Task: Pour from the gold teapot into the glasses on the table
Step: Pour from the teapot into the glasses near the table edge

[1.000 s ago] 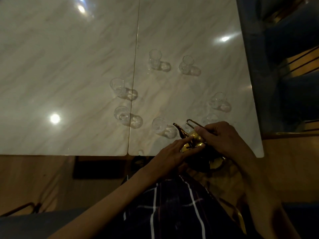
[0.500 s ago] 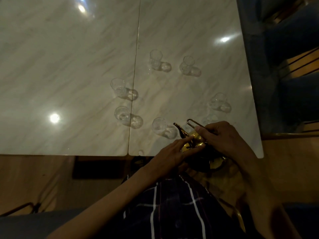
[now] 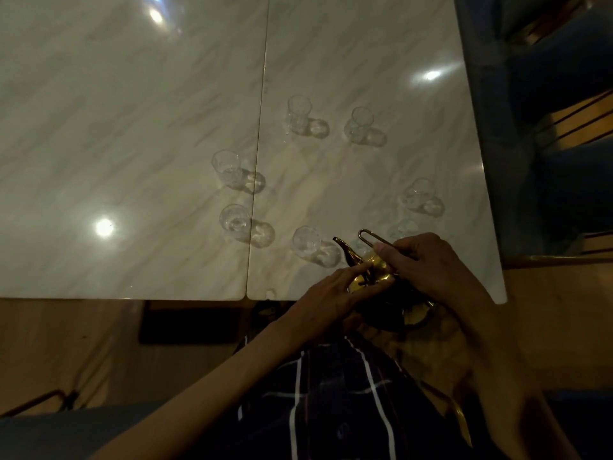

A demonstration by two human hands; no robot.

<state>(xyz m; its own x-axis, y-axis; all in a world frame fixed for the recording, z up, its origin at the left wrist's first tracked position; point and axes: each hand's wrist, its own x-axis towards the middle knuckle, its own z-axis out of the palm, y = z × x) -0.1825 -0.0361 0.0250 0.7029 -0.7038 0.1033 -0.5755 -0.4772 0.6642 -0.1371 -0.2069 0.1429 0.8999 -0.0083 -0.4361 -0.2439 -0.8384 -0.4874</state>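
Observation:
The gold teapot (image 3: 368,272) hangs over the table's near edge, spout pointing up-left toward the nearest glass (image 3: 306,242). My right hand (image 3: 431,265) grips its thin wire handle (image 3: 366,235). My left hand (image 3: 326,300) rests straight fingers on the teapot's lid. Several clear glasses stand in a ring on the marble table (image 3: 132,127): two at the back (image 3: 298,114) (image 3: 360,122), two on the left (image 3: 227,167) (image 3: 235,219), two on the right (image 3: 419,192) (image 3: 403,229). The pot's lower body is in shadow behind my hands.
A seam (image 3: 260,144) splits the table into two slabs. Blue upholstered seating (image 3: 547,111) runs along the right side. My plaid-clad lap (image 3: 331,393) is below the table's near edge, over a wooden floor (image 3: 66,343).

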